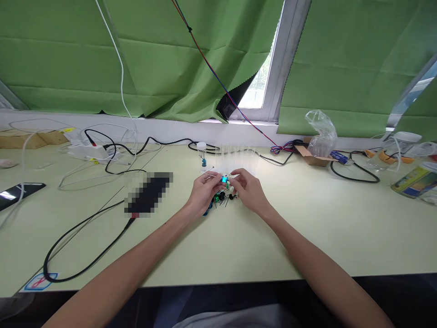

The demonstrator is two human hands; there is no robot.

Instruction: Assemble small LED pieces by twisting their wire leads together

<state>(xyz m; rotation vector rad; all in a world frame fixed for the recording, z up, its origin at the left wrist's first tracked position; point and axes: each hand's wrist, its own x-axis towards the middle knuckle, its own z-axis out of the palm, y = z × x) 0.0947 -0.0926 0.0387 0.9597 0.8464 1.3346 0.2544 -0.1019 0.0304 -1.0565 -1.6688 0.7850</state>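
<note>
My left hand [205, 190] is closed, with thumb and index finger pinching a small bright blue electronic component [224, 179]. Close on its other side, my right hand [248, 187] has its thumb and fingers pressed together; whatever is between them is too small to make out. Just below the hands lies a pile of small electronic components [222, 197], in green, black and white with thin metal legs. Blue round parts [205, 212] show at the left edge of the pile, partly hidden by my left hand. Behind the hands is a row of clear tubes [235, 157].
A white-capped small container [201, 154] with a blue part stands behind my left hand. At left are a pixelated dark device [148, 193] on a black cable [73, 221], a phone [20, 193] and a white power strip [87, 150]. A cardboard box [312, 157] and jar [414, 180] stand at right.
</note>
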